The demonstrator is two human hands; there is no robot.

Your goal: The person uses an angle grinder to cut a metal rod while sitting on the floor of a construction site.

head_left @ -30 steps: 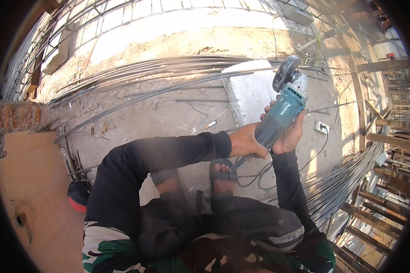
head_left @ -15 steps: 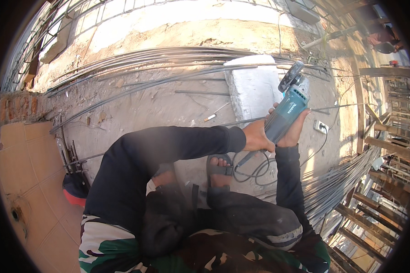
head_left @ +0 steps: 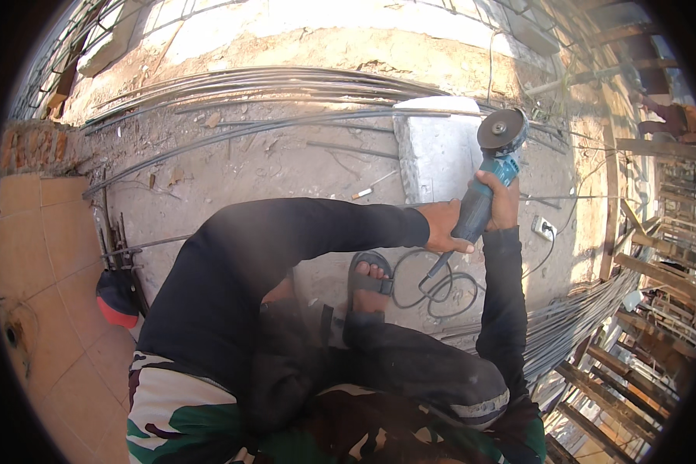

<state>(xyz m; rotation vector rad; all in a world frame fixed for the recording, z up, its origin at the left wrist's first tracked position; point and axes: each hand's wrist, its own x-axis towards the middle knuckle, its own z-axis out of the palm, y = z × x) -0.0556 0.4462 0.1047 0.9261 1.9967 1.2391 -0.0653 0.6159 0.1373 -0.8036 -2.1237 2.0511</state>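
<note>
A teal and black angle grinder (head_left: 475,203) is held up above the ground, its round brown disc (head_left: 502,128) facing me at the far end. My left hand (head_left: 445,226) is closed round the rear of the grinder's dark handle, the thumb lying over it. Farther forward, my right hand (head_left: 503,199) grips the body near the teal part, its thumb on top. From the rear end a black power cord (head_left: 441,290) runs down in loops on the ground beside my sandalled foot (head_left: 370,286). Behind the grinder lies a pale concrete block (head_left: 435,155).
Long steel bars (head_left: 240,138) cross the ground ahead, some passing by the block. A white socket box (head_left: 544,226) with a plug sits at right. More bars (head_left: 572,325) and timber pieces (head_left: 611,390) lie at lower right. Orange tiles (head_left: 39,255) and a black-red cap-like object (head_left: 117,298) are at left.
The grinder has rolled round, so its disc face now shows instead of its edge. My right hand has shifted to the grinder's upper side; both hands keep hold.
</note>
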